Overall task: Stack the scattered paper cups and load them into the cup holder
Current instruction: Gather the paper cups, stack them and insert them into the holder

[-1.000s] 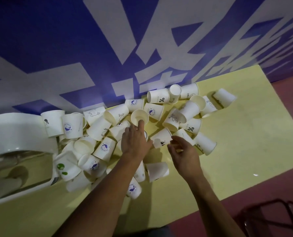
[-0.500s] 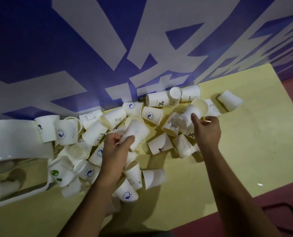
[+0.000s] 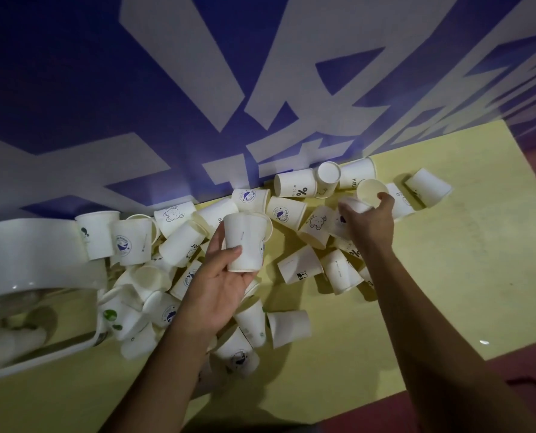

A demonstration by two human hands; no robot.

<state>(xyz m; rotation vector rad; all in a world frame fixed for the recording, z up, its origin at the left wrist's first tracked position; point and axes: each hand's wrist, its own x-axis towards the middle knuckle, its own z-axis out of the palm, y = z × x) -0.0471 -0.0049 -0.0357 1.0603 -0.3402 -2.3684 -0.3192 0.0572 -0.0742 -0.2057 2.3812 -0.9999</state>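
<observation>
Several white paper cups (image 3: 295, 187) lie scattered on a yellow table (image 3: 448, 276), most on their sides. My left hand (image 3: 220, 285) holds one white cup (image 3: 245, 242) above the pile, thumb on its side, base toward me. My right hand (image 3: 370, 223) reaches into the far right cluster, its fingers curled round a cup (image 3: 354, 206) lying there. Just beyond its fingertips sits another cup (image 3: 371, 189) with its mouth showing. The white cup holder (image 3: 32, 245) lies at the left edge, with a clear tube section (image 3: 26, 307).
A blue wall with large white shapes (image 3: 260, 89) rises right behind the table. The table's near edge (image 3: 385, 392) meets a dark red floor (image 3: 526, 364). Bare yellow surface lies at the right and in front of the pile.
My left hand has lifted its cup higher and turned it. My right hand has moved further right and back and has closed round a cup in the far cluster.
</observation>
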